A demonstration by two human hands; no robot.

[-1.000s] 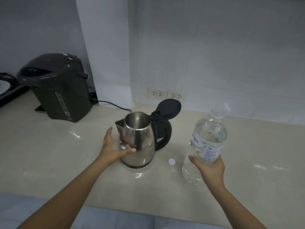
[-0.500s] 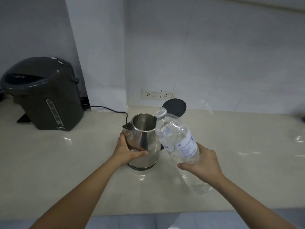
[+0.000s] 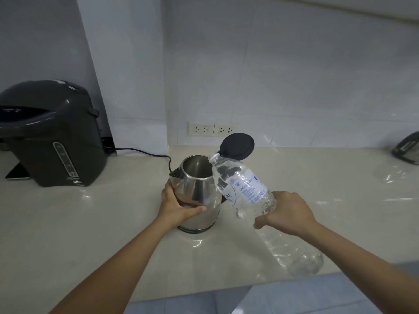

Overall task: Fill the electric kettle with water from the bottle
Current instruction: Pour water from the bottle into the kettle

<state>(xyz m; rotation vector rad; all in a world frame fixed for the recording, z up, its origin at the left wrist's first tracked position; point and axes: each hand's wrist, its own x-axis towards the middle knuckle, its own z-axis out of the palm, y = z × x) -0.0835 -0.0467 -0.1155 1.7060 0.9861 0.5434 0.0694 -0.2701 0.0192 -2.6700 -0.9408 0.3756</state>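
A stainless steel electric kettle (image 3: 199,186) stands on the beige counter (image 3: 68,223), its black lid (image 3: 238,146) flipped up and open. My left hand (image 3: 176,205) grips the kettle's body on its left side. My right hand (image 3: 285,214) holds a clear plastic water bottle (image 3: 244,191) around its middle. The uncapped bottle is tilted steeply to the left, and its mouth rests at the right rim of the kettle's opening. Water fills the bottle's upper part near the neck. The kettle's handle is hidden behind the bottle.
A large dark hot-water dispenser (image 3: 49,134) stands at the back left, with a black cord (image 3: 145,152) trailing toward the kettle. Two wall sockets (image 3: 212,129) sit behind the kettle. Another dark appliance (image 3: 408,148) shows at the right edge. The counter's front edge lies near my arms.
My right hand lifted the bottle from upright at the right, swung it left and tipped it until its mouth reached the kettle's rim. My left hand closed around the kettle's body.
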